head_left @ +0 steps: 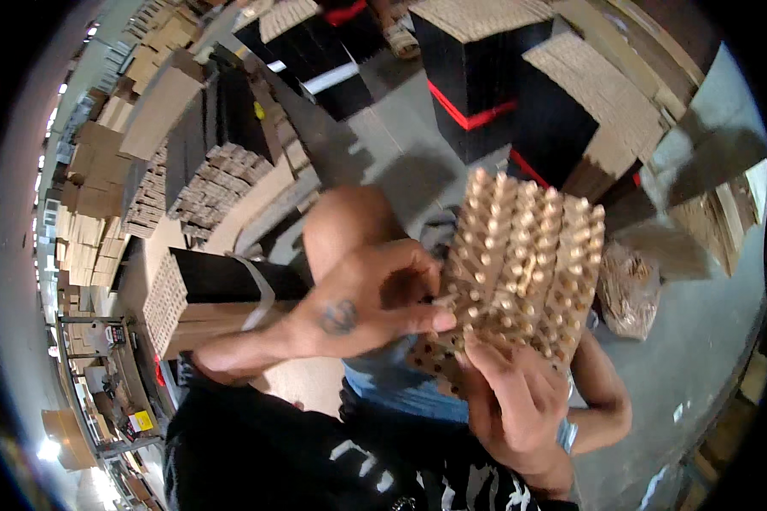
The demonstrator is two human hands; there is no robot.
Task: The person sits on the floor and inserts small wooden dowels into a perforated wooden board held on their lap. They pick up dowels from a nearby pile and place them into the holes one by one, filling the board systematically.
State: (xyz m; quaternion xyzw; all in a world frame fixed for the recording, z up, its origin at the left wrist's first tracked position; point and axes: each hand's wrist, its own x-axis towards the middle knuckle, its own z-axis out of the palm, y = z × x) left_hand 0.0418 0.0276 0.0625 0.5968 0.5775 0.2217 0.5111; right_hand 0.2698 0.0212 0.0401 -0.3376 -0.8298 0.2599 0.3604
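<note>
Head view shows me my right hand (507,400) gripping the pegged cardboard block (524,264) from below, its long axis rising away, while my left hand (375,302), nearer its left edge, pinches a peg.

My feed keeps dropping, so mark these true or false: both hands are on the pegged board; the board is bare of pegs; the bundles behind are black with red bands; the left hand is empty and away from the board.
1. Both hands are on the pegged board. True: the left hand pinches at the brown perforated board studded with pale wooden pegs, and the right hand supports it from below.
2. The board is bare. False: pegs cover most of it.
3. Black stacked bundles with red bands stand behind. True.
4. Left hand away from the board. False: its fingertips touch the board's edge.
</note>
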